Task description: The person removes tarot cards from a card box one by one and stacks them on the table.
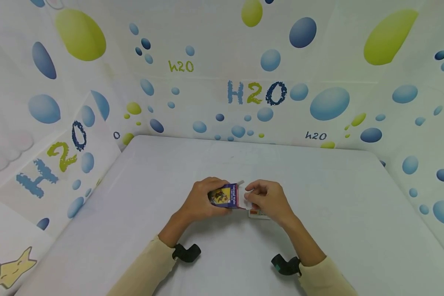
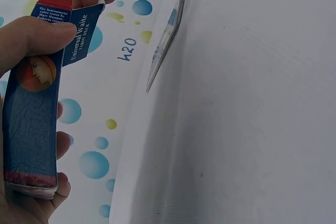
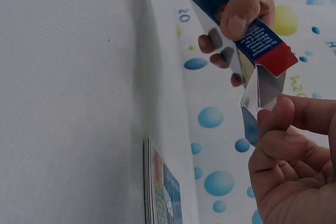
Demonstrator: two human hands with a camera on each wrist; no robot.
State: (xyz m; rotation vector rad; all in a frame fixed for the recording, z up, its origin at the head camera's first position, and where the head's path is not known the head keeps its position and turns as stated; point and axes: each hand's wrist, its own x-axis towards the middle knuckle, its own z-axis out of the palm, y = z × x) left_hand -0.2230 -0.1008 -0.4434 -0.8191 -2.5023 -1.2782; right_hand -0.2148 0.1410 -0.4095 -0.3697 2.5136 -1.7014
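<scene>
My left hand [image 1: 201, 202] grips a blue tarot card box [image 1: 223, 196], its thumb along one narrow side and the fingers around the other. The box's end towards the right is open, with a red tab [image 3: 277, 60] and a flap [image 2: 84, 34] folded out. At that end my right hand [image 1: 273, 200] pinches the flap between thumb and curled forefinger. Beneath the right hand a thin stack of cards [image 1: 258, 214] lies on the table, partly hidden by it in the head view. The right wrist view shows the stack's picture face [image 3: 167, 195]. The box's inside is mostly out of sight.
A white-covered table [image 1: 170, 164] spreads around both hands. Behind it hangs a white backdrop [image 1: 207, 90] printed with blue and green bubbles and H2O lettering. Dark wrist-worn cameras [image 1: 186, 253] sit by both sleeves.
</scene>
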